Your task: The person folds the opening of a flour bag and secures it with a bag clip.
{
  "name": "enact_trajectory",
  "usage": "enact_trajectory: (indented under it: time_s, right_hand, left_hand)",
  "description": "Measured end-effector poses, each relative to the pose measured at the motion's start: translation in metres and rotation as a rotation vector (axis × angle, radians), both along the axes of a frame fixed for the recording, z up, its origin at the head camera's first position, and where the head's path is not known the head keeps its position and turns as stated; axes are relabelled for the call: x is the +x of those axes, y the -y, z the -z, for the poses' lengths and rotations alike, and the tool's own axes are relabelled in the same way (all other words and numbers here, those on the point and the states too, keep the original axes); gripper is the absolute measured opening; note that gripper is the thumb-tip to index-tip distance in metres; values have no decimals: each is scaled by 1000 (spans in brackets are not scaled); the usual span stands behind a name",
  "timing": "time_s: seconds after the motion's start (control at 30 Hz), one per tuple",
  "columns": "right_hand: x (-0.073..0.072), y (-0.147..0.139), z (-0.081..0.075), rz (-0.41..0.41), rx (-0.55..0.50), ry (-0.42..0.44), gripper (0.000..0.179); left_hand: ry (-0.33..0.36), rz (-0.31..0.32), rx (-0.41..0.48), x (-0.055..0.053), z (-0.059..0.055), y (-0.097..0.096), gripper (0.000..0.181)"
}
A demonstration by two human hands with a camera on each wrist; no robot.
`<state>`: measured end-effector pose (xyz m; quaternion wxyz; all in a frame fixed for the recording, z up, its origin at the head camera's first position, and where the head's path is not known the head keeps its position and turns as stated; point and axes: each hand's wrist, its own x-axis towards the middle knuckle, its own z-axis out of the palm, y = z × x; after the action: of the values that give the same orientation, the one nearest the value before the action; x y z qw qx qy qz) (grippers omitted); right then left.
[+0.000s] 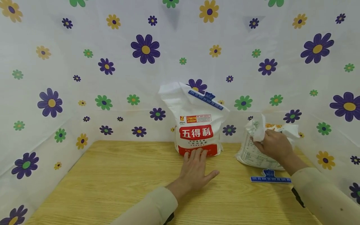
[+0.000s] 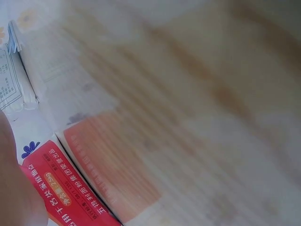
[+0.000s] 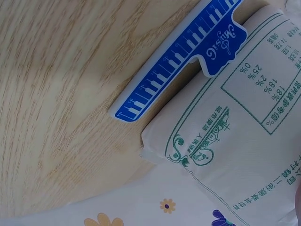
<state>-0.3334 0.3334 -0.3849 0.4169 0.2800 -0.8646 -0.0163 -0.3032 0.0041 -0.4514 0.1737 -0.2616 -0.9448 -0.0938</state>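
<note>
A white and red flour bag (image 1: pixel 197 132) stands upright at the back of the table, a blue clip (image 1: pixel 205 100) across its folded top. My left hand (image 1: pixel 194 170) touches the lower front of this bag with extended fingers, the thumb spread to the right. To the right, a second white bag (image 1: pixel 253 153) with green print sits on the table. The fingers of my right hand (image 1: pixel 277 145) are curled round its upper part. A blue piano-key clip (image 1: pixel 270 178) marked "Music" lies just in front of that bag, apart from both hands.
The wooden table (image 1: pixel 118 175) meets a white flower-patterned cloth (image 1: pixel 112 78) at the back and both sides. Behind the bags the cloth hangs close. In the left wrist view the red lower band (image 2: pixel 70 188) of the flour bag shows.
</note>
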Motion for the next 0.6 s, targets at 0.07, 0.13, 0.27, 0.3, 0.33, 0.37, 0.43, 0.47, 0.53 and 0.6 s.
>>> enact_trajectory:
  time_s: [0.07, 0.13, 0.27, 0.3, 0.33, 0.37, 0.43, 0.47, 0.53, 0.6]
  right_hand:
    - [0, 3, -1, -4, 1, 0, 53]
    - [0, 5, -1, -14, 3, -2, 53]
    - [-1, 11, -1, -29, 7, -32, 69]
    - [-1, 12, -1, -34, 9, -45, 73]
    - [-2, 14, -1, -39, 12, -58, 79]
    - [-2, 15, -1, -42, 13, -69, 81]
    - [-2, 16, -1, -45, 16, -83, 82]
    - [-2, 16, -1, -45, 18, -83, 81]
    - [-1, 17, 0, -46, 16, -79, 81]
    - [0, 19, 1, -53, 18, -77, 80]
  left_hand:
    - [0, -3, -6, 0, -2, 0, 79]
    - [3, -5, -8, 1, -3, 0, 79]
    - [20, -4, -12, 1, -5, -1, 80]
    - [26, -4, -16, 1, -5, -2, 80]
    - [31, -4, -17, 0, -5, -2, 80]
    - [36, -4, -18, 0, -5, -3, 80]
    - [43, -2, -19, 0, -6, -4, 80]
    - [46, 0, -19, 0, -6, -4, 80]
    - [46, 2, -19, 0, -5, -5, 80]
    - [49, 3, -19, 0, -4, -5, 79]
